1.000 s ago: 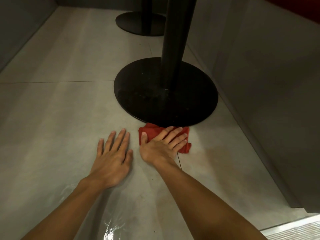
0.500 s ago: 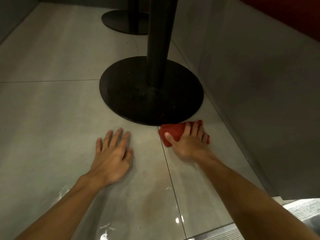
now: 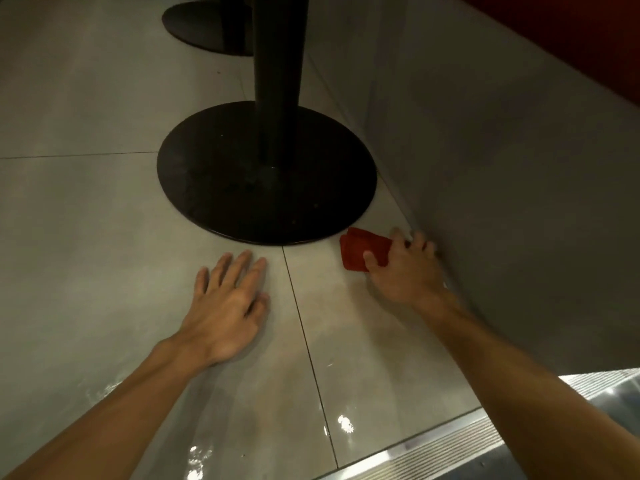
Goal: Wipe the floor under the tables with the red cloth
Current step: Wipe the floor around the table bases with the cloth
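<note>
- Two hands are down on the grey tiled floor (image 3: 86, 254), with both bare forearms reaching in from the bottom edge.
- The left hand (image 3: 228, 306) lies flat, palm down, fingers straight and slightly spread. It holds nothing, and its fingertips stop just short of the near rim of the table base (image 3: 225, 188).
- The right hand (image 3: 403, 271) grasps the red cloth (image 3: 358, 252). The thumb lies on top of it and the fingers curl over its far side.
- The red cloth is bunched into a small wad on the floor. It sits in the narrow strip between the right near edge of the table base and the foot of the grey wall panel (image 3: 502, 168), just beside both.
- The right fingers are close against the bottom of the wall panel; whether they touch it cannot be told.
- The table base is a round black disc carrying a black column (image 3: 277, 81). A second black base (image 3: 201, 26) lies farther back.
- A dark tile joint (image 3: 304, 334) runs between the two hands.
- Bright wet glints (image 3: 344, 424) show on the near floor, next to a ribbed metal threshold strip (image 3: 450, 445).
</note>
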